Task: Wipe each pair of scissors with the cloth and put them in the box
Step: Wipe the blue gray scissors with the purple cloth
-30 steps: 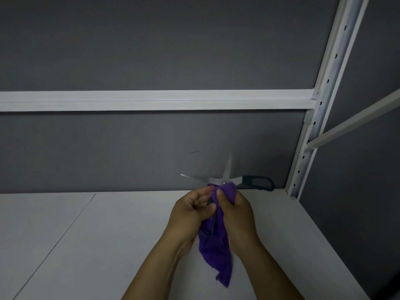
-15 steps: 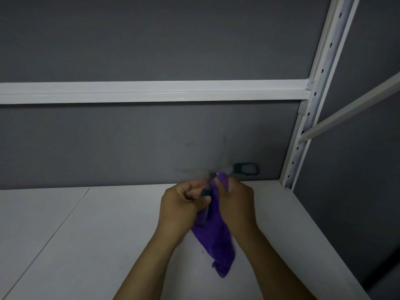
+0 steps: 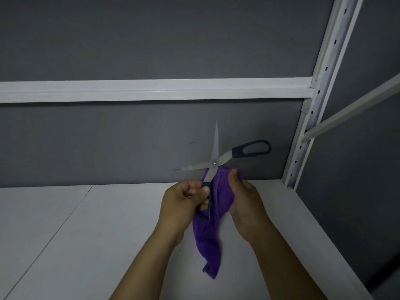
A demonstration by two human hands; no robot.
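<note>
Gripping the lower handle loop of the scissors (image 3: 214, 163), the left hand (image 3: 181, 202) holds them up over the back of the shelf (image 3: 86, 234), nearer its right rear corner than its left. The blades are spread wide: one points straight up, the other out to the left, and the free dark handle sticks out to the upper right. The right hand (image 3: 246, 202) is curled round the top of the purple cloth (image 3: 208, 239), which is bunched just below the pivot and behind the held handle, and the rest of the cloth hangs down between the forearms. The scissors look like stiff steel, light enough for one hand, but the bare blades are smooth and sharp-edged, so the handles are the safe place to take hold. Wiping seems best done with the cloth folded over the flat of a blade, stroking from pivot to tip. The cloth is soft and limp and would likely slip unless pinched firmly. No box is in view.
</note>
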